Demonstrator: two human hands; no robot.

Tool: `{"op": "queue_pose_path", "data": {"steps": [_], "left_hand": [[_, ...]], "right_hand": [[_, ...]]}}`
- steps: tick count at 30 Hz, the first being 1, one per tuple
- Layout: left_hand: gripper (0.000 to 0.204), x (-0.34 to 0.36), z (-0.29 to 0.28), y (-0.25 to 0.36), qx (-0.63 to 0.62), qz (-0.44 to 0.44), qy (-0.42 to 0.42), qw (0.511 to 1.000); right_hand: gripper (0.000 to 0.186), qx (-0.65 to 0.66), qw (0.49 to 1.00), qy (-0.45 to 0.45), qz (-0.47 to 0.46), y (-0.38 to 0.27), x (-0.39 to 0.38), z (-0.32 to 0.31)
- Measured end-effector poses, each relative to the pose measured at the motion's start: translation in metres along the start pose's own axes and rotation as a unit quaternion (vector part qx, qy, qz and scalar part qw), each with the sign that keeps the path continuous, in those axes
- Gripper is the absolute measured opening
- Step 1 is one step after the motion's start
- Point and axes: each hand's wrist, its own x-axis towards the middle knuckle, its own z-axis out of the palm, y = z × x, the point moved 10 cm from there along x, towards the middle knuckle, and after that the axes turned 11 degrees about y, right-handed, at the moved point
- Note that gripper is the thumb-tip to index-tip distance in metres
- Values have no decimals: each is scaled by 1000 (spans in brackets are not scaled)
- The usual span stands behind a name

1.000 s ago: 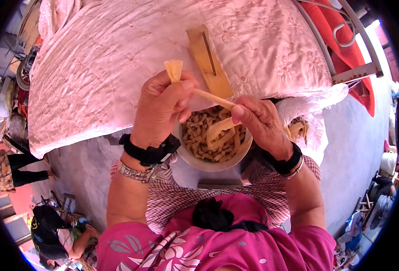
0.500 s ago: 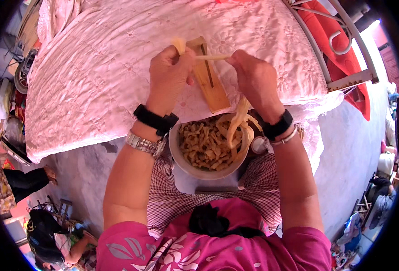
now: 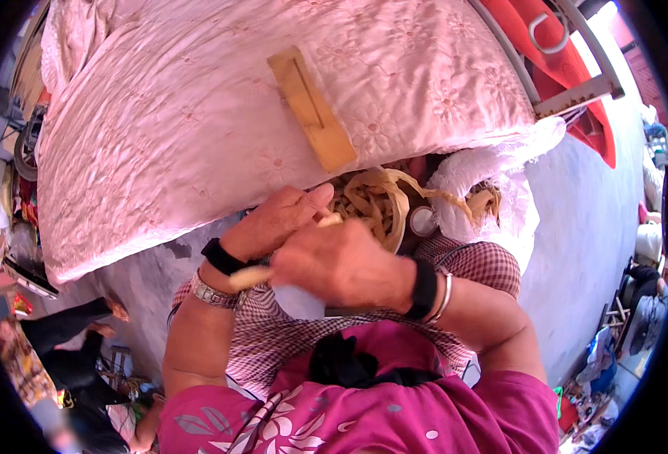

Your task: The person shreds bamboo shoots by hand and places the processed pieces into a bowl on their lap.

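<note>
Right hand [image 3: 341,261], motion-blurred, crosses in front of the left, fingers curled, clenched on a pale strip [image 3: 250,278]; one end pokes out toward the left wrist, and a pale bit also shows by the left thumb. Left hand [image 3: 277,219] is right behind, thumb extended; its fingers are mostly covered, so can't tell whether it grips the strip too. Black bands on both wrists, plus a metal watch [image 3: 214,292] on the left and a bangle [image 3: 443,297] on the right.

Just beyond the hands: bowl [image 3: 400,245], partly hidden, holding short cut pieces [image 3: 372,210] with long loose strips [image 3: 387,181] over them, one trailing toward a white sack [image 3: 519,219]. Small round container [image 3: 423,220] between bowl and sack. Wooden board [image 3: 311,110] lies slanted on the pink bedspread [image 3: 197,113], thin dark line along it. Checked trousers [image 3: 485,265] below. Farther out: metal frame [image 3: 576,94], red fabric [image 3: 519,30], another person's legs [image 3: 69,325] at lower left.
</note>
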Motion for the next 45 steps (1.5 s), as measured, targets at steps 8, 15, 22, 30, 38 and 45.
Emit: {"op": "queue_pose_path", "data": {"steps": [8,15,22,30,38,45], "left_hand": [[26,4,21,12,-47,24,-13,998],[12,-27,-5,92,205,336,189,900],[17,-60,-1,123,335,509,283,740],[20,-44,-21,103,-103,348,151,919],[37,-44,-5,104,-103,349,78,928],[39,-51,8,116,178,468,183,846]], "right_hand": [[16,81,993,62,54,-8,-13,-11],[22,97,874,204,431,98,-19,-68],[33,242,852,83,456,98,-16,-39],[36,114,954,113,254,67,5,-62],[38,179,928,47,324,68,0,-63],[37,185,909,123,352,85,-15,-59]]}}
